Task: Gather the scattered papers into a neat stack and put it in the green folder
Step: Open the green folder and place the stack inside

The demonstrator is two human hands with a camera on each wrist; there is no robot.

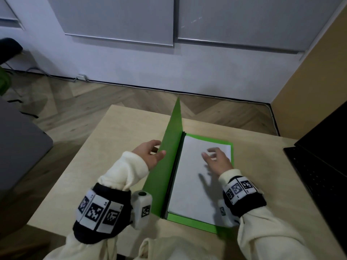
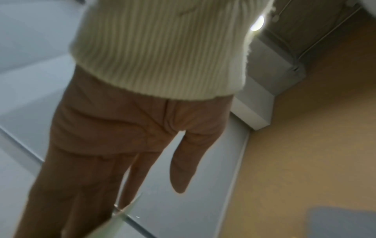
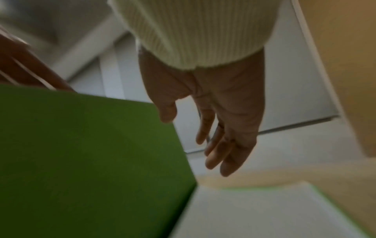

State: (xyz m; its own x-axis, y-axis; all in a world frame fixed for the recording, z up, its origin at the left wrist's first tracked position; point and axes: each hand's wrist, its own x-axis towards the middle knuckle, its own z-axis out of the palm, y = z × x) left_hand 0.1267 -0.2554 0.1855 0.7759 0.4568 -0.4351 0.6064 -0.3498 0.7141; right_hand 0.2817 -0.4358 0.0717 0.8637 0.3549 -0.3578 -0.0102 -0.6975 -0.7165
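Observation:
The green folder [image 1: 165, 166] lies open on the wooden table [image 1: 112, 156], its left cover raised almost upright. My left hand [image 1: 155, 149] holds that cover's free edge, thumb on the near face and fingers behind it. A neat white paper stack [image 1: 189, 184] lies on the folder's right half. My right hand [image 1: 210, 154] hovers just above the stack's far part, fingers loosely spread, holding nothing. In the right wrist view the cover [image 3: 81, 153] stands left of my right hand [image 3: 203, 136], with the stack [image 3: 254, 214] below. The left wrist view shows my left hand [image 2: 152, 193] with straight fingers.
An open black laptop [image 1: 323, 166] sits at the table's right edge, close to the folder. A grey surface [image 1: 18, 156] stands off the table to the left. Beyond the table's far edge are a herringbone floor and a white wall.

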